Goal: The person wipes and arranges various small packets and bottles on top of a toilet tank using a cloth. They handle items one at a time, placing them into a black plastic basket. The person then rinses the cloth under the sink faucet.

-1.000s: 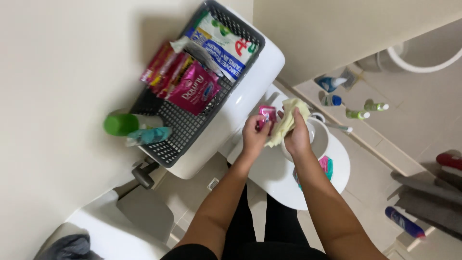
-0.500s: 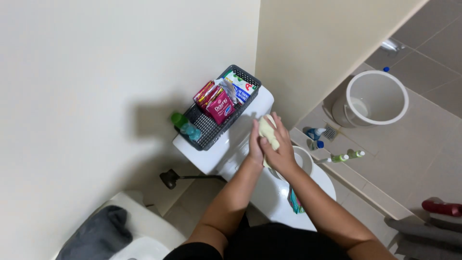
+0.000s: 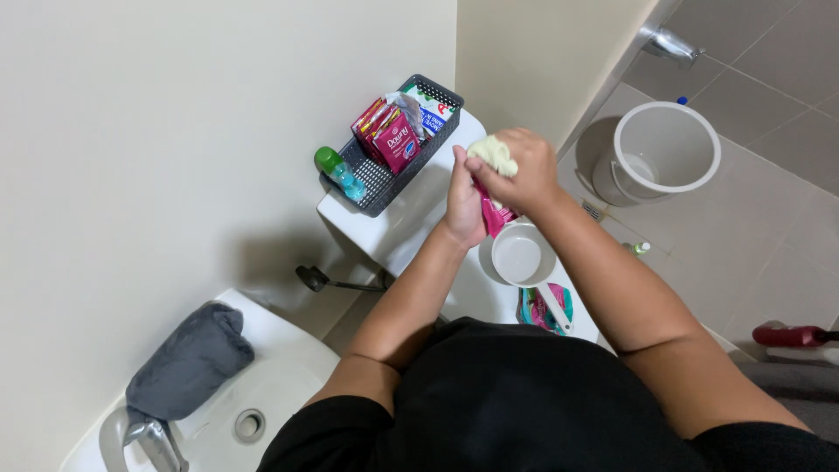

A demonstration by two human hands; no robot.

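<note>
Both your arms reach forward, bare forearms converging. Your left hand (image 3: 464,203) sits upright, fingers curled, pressed against your right hand (image 3: 517,172), which looks clenched in a fist, thumb side hidden.

Both hands have lifted the pale cloth (image 3: 494,155) above the tank.

In my right hand (image 3: 517,175) a pale yellow cloth (image 3: 492,154); against my left hand (image 3: 463,199) a pink sachet (image 3: 494,217); beyond my fingers, a dark grey basket (image 3: 377,179).
</note>
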